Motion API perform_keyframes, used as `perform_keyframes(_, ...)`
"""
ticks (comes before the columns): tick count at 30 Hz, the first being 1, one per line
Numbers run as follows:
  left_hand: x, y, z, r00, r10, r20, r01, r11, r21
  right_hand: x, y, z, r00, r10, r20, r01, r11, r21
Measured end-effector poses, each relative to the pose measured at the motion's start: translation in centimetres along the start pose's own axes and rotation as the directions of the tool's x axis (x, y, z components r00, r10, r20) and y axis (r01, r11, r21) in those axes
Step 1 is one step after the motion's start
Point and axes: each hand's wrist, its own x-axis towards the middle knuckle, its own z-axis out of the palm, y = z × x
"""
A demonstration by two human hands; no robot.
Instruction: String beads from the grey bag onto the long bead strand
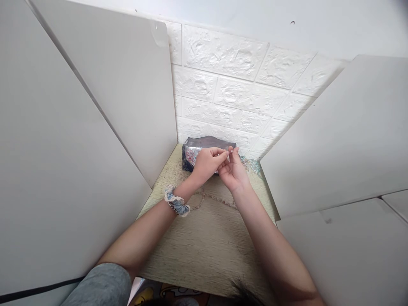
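My left hand [207, 164] and my right hand [233, 171] meet above the far part of the table. The left fingertips pinch something tiny, too small to identify, and my right fingertips rise palm-up right beside them. Behind my left hand lies a dark pouch with a glittery pink and silver front [204, 147], partly hidden by that hand. A thin beaded strand [214, 199] runs across the table below my wrists. A looser pale turquoise beaded strand [251, 165] lies to the right of my right hand. A denim scrunchie with cream lace trim [177, 201] circles my left wrist.
The table [204, 250] has a pale woven, wood-like surface and is narrow. White panels [79, 127] stand along its left and right sides, and a white textured brick-pattern wall [229, 85] rises behind it. A patterned floor shows below the near edge.
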Motion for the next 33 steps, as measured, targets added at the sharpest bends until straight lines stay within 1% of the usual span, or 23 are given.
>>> perform_keyframes(7,0.03,-0.19,0.12,1.0,-0.007,-0.014,0.006,1.0,-0.014,0.12,0.13,-0.17,1.0,-0.017,0.013,0.017,1.0,-0.025)
perform_keyframes(13,0.05,-0.18,0.13,1.0,-0.007,-0.016,0.007,1.0,-0.024,0.0,0.08,-0.02,1.0,0.006,-0.02,-0.006,1.0,-0.009)
perform_keyframes(22,-0.05,-0.07,0.15,0.999,-0.024,-0.021,0.023,0.999,-0.04,0.13,0.08,-0.17,1.0,0.012,-0.028,-0.013,0.999,-0.05)
perform_keyframes(26,0.03,0.15,0.1,0.999,-0.034,-0.018,0.032,0.997,-0.072,0.09,0.12,-0.15,1.0,0.002,-0.006,-0.002,0.998,-0.061)
perform_keyframes(33,0.0,0.2,0.08,0.998,-0.064,-0.007,0.063,0.993,-0.099,-0.18,0.0,0.04,0.998,0.049,-0.046,-0.05,0.999,-0.017)
